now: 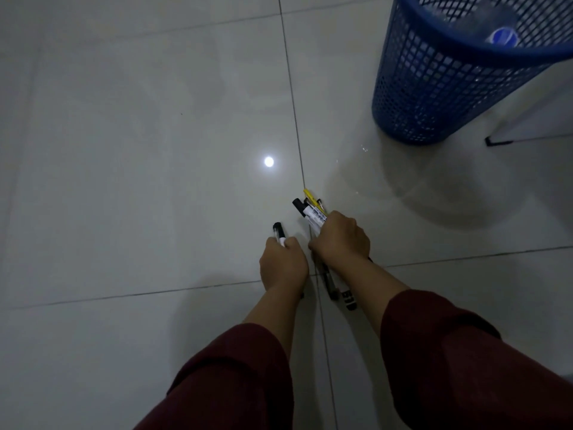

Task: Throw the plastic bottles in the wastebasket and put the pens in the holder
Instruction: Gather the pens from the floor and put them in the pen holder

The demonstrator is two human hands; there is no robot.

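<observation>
My right hand (341, 240) is shut on a bundle of pens (311, 211), whose black, white and yellow ends stick out above the fist; more pen ends (333, 287) poke out below the wrist. Just to its left, my left hand (283, 265) grips a single black-capped pen (279, 232). Both hands hover low over the tiled floor. A blue mesh wastebasket (434, 88) stands at the upper right, and a clear plastic bottle with a blue cap (502, 35) lies inside it. No pen holder is in view.
Pale glossy floor tiles (155, 150) with dark grout lines fill the view, with a bright lamp reflection (268, 161) in the middle. A dark furniture foot (497, 141) sits right of the wastebasket. My dark red sleeves (449, 352) fill the bottom.
</observation>
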